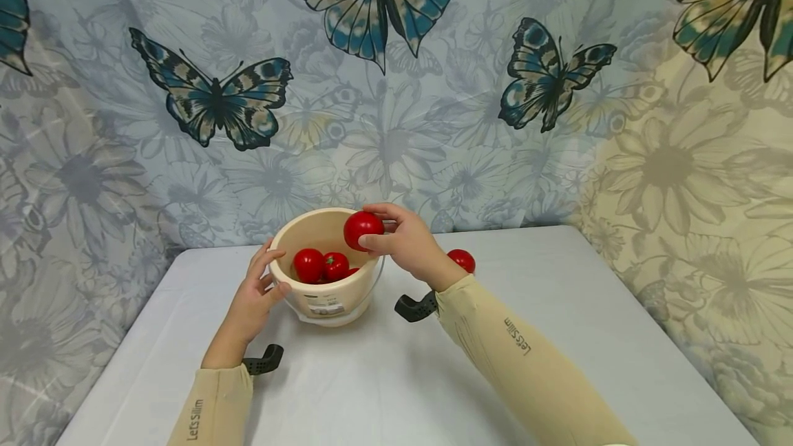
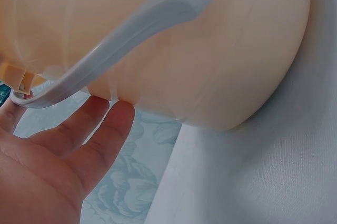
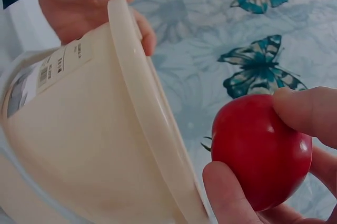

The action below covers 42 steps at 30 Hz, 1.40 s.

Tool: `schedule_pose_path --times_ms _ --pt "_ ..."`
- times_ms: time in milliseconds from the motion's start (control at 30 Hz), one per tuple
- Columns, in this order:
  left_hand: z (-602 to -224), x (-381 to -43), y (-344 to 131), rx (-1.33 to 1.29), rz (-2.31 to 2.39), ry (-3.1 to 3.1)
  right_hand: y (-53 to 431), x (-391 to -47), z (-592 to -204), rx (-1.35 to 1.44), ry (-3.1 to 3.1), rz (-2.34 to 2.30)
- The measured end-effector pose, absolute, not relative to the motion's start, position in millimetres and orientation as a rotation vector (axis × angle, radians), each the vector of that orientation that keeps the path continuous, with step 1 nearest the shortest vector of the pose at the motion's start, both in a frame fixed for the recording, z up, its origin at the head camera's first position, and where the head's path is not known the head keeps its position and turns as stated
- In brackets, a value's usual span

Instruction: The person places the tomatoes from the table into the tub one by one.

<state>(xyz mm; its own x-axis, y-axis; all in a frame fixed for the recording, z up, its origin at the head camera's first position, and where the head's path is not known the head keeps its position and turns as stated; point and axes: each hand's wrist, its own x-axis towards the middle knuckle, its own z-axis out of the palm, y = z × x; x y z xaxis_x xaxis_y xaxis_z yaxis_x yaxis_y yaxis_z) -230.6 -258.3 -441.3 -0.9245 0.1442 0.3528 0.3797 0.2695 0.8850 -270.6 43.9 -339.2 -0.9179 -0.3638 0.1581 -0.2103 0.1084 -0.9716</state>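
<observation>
A red tomato (image 1: pixel 363 230) is held between the thumb and fingers of my right hand (image 1: pixel 405 239), up at the right side of the bucket's rim. In the right wrist view that tomato (image 3: pixel 260 153) shows a bit of green stem facing the rim. My left hand (image 1: pixel 250 305) grips the cream bucket (image 1: pixel 331 298) at its left rim, a finger over the edge and others against the outer wall (image 2: pixel 121 103). Several tomatoes (image 1: pixel 308 265) lie inside the bucket, partly hidden by its front wall.
Another tomato (image 1: pixel 461 261) lies on the white-covered table (image 1: pixel 347 391), partly behind my right wrist. The bucket's grey handle (image 2: pixel 131 29) hangs down along its front. A butterfly-print cloth (image 1: pixel 396 129) hangs behind the table.
</observation>
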Motion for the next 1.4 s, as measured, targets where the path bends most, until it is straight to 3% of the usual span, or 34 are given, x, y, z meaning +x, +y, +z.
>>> schedule_pose_path --times_ms 800,1400 --pt "-443.7 -230.4 -257.9 -0.489 -1.708 -2.325 43.3 -271.6 -340.9 -0.515 2.143 -2.048" --pt "-439.8 -229.1 -255.7 -0.479 -1.728 -2.323 103.3 -230.6 -386.6 -0.375 2.156 -2.125"
